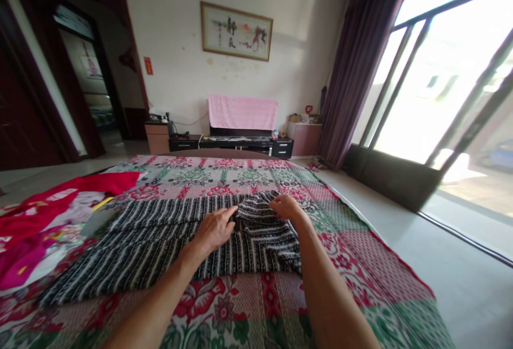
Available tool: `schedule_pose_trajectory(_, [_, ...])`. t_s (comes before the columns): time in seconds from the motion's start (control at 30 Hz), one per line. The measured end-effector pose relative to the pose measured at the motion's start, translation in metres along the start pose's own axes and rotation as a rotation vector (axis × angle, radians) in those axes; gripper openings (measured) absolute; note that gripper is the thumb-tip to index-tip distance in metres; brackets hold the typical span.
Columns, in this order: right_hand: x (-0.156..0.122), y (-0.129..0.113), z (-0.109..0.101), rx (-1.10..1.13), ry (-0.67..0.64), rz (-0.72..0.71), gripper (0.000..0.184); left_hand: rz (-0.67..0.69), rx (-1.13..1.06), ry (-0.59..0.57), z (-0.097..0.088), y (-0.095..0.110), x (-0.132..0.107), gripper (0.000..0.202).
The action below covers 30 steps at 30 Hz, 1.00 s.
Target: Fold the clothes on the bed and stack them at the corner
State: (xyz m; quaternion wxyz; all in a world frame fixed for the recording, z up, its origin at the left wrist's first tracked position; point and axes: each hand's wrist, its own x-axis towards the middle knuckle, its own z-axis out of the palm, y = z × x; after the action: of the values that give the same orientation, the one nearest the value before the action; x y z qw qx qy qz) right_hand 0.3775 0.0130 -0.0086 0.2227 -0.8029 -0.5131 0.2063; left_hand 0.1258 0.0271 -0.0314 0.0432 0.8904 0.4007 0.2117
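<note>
A black-and-white striped garment [152,242] lies spread across a bed covered by a red, pink and green floral bedspread [360,263]. My left hand [214,230] rests flat on the garment near its middle, fingers stretched out and pointing right. My right hand [286,207] sits at the garment's far right corner, fingers curled onto a folded-over part of the fabric. The two hands are about a hand's width apart.
A heap of red and pink clothes [36,220] lies on the bed's left side. Beyond the bed stand a low dark TV cabinet [240,146] draped with a pink cloth [242,112], a doorway at left, and large sliding windows [449,82] at right.
</note>
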Motion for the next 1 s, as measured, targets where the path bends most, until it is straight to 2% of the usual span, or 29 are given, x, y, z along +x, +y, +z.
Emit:
schedule_pose_trajectory(0.07, [0.001, 0.0, 0.003, -0.028, -0.002, 0.01, 0.026, -0.045, 0.013, -0.026, 0.008, 0.009, 0.008, 0.052])
schedule_pose_trajectory(0.17, [0.0, 0.001, 0.002, -0.098, 0.083, 0.023, 0.03, -0.111, 0.023, 0.001, 0.021, 0.011, 0.015, 0.055])
schedule_pose_trajectory(0.3, [0.002, 0.004, 0.002, -0.163, 0.178, 0.022, 0.032, -0.03, 0.006, 0.045, 0.03, 0.008, 0.013, 0.054])
schedule_pose_trajectory(0.37, [0.005, 0.006, 0.005, -0.188, 0.205, -0.002, 0.033, 0.024, 0.017, 0.036, 0.031, 0.007, 0.01, 0.046])
schedule_pose_trajectory(0.47, [0.007, 0.006, 0.011, -0.208, 0.184, -0.06, 0.035, 0.062, 0.054, 0.003, 0.03, 0.006, 0.008, 0.03])
schedule_pose_trajectory(0.53, [0.007, 0.005, 0.014, -0.211, 0.162, -0.09, 0.036, 0.07, 0.078, -0.004, 0.03, 0.005, 0.009, 0.026])
schedule_pose_trajectory(0.67, [0.002, 0.002, 0.015, -0.218, 0.154, -0.055, 0.037, 0.059, 0.088, 0.032, 0.029, 0.004, 0.008, 0.028])
schedule_pose_trajectory(0.8, [-0.004, -0.002, 0.013, -0.231, 0.129, 0.016, 0.038, -0.066, 0.154, 0.132, 0.027, -0.003, 0.007, 0.029])
schedule_pose_trajectory(1.0, [-0.003, -0.004, 0.017, -0.258, 0.16, -0.002, 0.042, -0.09, 0.127, 0.053, 0.032, -0.012, 0.007, 0.03])
